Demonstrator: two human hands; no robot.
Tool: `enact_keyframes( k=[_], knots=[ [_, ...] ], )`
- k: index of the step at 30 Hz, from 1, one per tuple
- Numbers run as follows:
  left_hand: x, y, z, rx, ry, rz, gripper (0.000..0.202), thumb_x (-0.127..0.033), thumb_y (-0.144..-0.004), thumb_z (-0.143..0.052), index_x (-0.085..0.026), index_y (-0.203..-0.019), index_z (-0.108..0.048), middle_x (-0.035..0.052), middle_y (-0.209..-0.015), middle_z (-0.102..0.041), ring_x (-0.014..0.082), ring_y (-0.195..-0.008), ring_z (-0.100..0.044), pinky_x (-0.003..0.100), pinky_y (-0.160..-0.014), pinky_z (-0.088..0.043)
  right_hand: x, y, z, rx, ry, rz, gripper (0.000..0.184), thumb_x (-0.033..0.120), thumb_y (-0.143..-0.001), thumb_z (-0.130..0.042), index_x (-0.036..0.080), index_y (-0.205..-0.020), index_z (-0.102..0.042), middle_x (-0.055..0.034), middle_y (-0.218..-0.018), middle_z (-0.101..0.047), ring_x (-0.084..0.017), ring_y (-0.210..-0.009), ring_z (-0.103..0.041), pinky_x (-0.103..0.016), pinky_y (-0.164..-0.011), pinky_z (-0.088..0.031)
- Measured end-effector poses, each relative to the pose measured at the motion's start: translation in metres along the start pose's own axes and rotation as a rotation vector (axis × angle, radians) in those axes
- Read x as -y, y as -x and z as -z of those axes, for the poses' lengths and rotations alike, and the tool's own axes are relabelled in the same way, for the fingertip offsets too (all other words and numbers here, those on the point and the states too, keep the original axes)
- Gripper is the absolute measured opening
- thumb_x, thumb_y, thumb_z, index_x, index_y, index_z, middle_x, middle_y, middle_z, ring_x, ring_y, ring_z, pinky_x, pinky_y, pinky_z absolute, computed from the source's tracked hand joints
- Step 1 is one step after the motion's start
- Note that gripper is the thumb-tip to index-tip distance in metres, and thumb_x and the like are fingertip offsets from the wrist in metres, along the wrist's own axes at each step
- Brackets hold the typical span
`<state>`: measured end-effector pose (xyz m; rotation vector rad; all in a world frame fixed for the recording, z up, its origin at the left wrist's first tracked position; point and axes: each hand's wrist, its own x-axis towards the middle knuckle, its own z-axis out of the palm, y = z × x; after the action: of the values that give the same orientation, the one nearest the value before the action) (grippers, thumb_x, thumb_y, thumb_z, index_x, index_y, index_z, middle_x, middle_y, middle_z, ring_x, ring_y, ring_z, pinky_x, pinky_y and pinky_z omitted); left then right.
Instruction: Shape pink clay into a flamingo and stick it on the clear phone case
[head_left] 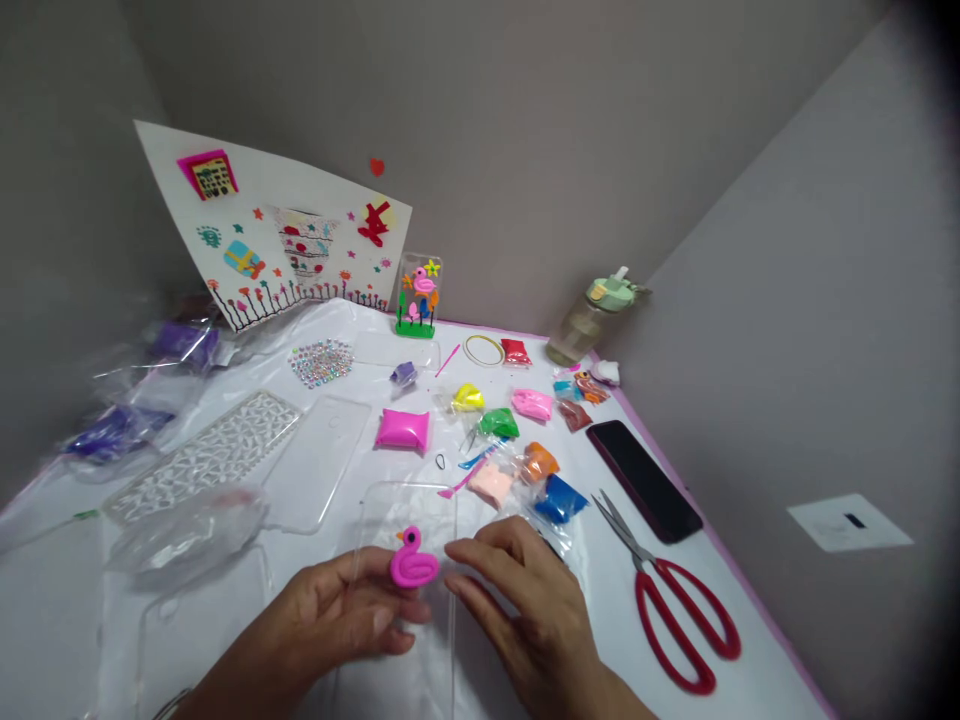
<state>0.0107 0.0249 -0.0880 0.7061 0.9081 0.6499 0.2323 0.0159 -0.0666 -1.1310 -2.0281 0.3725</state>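
A small bright pink clay flamingo (414, 568), with an orange beak and a dark eye, rests upright against the fingers of my left hand (352, 610). My left fingers curl around and behind it, the thumb lying below. Just to its right is my right hand (517, 595), thumb and index finger apart, fingertips close to the figure but not touching it. Beneath both hands lies a clear phone case (450, 505) on the white table cover. Beyond my hands sits a shiny pink clay packet (403, 430).
Several clay packets, including green (499, 422) and blue (561, 499), lie ahead. Red-handled scissors (652, 580) and a phone (643, 480) are at right, a bottle (589, 320) farther back. A decorated case (419, 298) stands by the wall. Plastic bags (187, 530) lie left.
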Motion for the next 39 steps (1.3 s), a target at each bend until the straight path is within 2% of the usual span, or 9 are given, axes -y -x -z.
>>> enact_keyframes(
  k=[5, 12, 15, 20, 25, 32, 39],
  knots=[
    [-0.002, 0.001, 0.0, 0.032, -0.068, 0.038, 0.04, -0.044, -0.072, -0.082, -0.02, -0.104, -0.075, 0.0106, -0.098, -0.077, 0.0309, -0.104, -0.068, 0.043, -0.093, -0.053, 0.0, 0.0, -0.002, 0.047, 0.048, 0.041, 0.018, 0.017, -0.097, -0.06, 0.023, -0.112, -0.067, -0.0033, -0.085, -0.062, -0.014, -0.074, -0.061, -0.023, -0.064, -0.051],
    [-0.002, 0.0, 0.001, 0.07, -0.035, 0.045, 0.036, -0.04, -0.073, -0.083, -0.023, -0.104, -0.078, 0.0047, -0.093, -0.077, 0.023, -0.09, -0.068, 0.035, -0.087, -0.052, 0.001, -0.002, 0.0, 0.057, 0.035, 0.041, 0.013, 0.02, -0.099, -0.058, 0.021, -0.107, -0.068, -0.0036, -0.083, -0.064, -0.015, -0.074, -0.061, -0.024, -0.065, -0.05],
    [-0.007, 0.003, -0.002, 0.092, 0.003, 0.041, 0.034, -0.037, -0.075, -0.082, -0.024, -0.107, -0.078, 0.0031, -0.092, -0.077, 0.0214, -0.092, -0.068, 0.032, -0.087, -0.051, 0.004, -0.004, 0.0, 0.044, 0.014, 0.044, 0.013, 0.021, -0.099, -0.057, 0.02, -0.104, -0.069, -0.0036, -0.082, -0.064, -0.014, -0.073, -0.061, -0.023, -0.065, -0.05],
    [-0.007, 0.005, -0.002, 0.112, 0.011, 0.038, 0.034, -0.034, -0.079, -0.08, -0.027, -0.112, -0.077, 0.0006, -0.091, -0.076, 0.0169, -0.083, -0.067, 0.028, -0.085, -0.05, 0.008, -0.006, 0.002, 0.031, 0.009, 0.051, 0.014, 0.022, -0.1, -0.056, 0.019, -0.101, -0.07, -0.0038, -0.081, -0.064, -0.013, -0.072, -0.06, -0.022, -0.065, -0.05],
    [-0.007, 0.005, -0.002, 0.111, 0.021, 0.054, 0.029, -0.031, -0.08, -0.078, -0.026, -0.109, -0.078, 0.0006, -0.089, -0.076, 0.0179, -0.085, -0.067, 0.029, -0.084, -0.05, 0.008, -0.006, 0.003, 0.033, 0.014, 0.066, 0.014, 0.02, -0.1, -0.055, 0.018, -0.101, -0.07, -0.0038, -0.08, -0.065, -0.013, -0.072, -0.06, -0.022, -0.065, -0.051],
    [-0.007, 0.003, -0.005, 0.113, -0.063, 0.056, 0.017, -0.026, -0.077, -0.075, -0.021, -0.093, -0.078, 0.0011, -0.087, -0.075, 0.0183, -0.082, -0.065, 0.028, -0.081, -0.049, 0.009, -0.007, 0.004, 0.063, 0.023, 0.092, 0.013, 0.017, -0.099, -0.055, 0.018, -0.101, -0.069, -0.0041, -0.081, -0.066, -0.015, -0.072, -0.06, -0.024, -0.066, -0.051],
    [-0.003, 0.002, -0.002, 0.126, 0.003, 0.064, 0.025, -0.026, -0.079, -0.077, -0.025, -0.104, -0.078, 0.0002, -0.088, -0.077, 0.0162, -0.08, -0.066, 0.026, -0.08, -0.049, 0.009, -0.005, 0.006, 0.093, 0.024, 0.079, 0.012, 0.017, -0.099, -0.056, 0.018, -0.103, -0.067, -0.0047, -0.085, -0.066, -0.016, -0.075, -0.06, -0.025, -0.068, -0.051]
  ],
)
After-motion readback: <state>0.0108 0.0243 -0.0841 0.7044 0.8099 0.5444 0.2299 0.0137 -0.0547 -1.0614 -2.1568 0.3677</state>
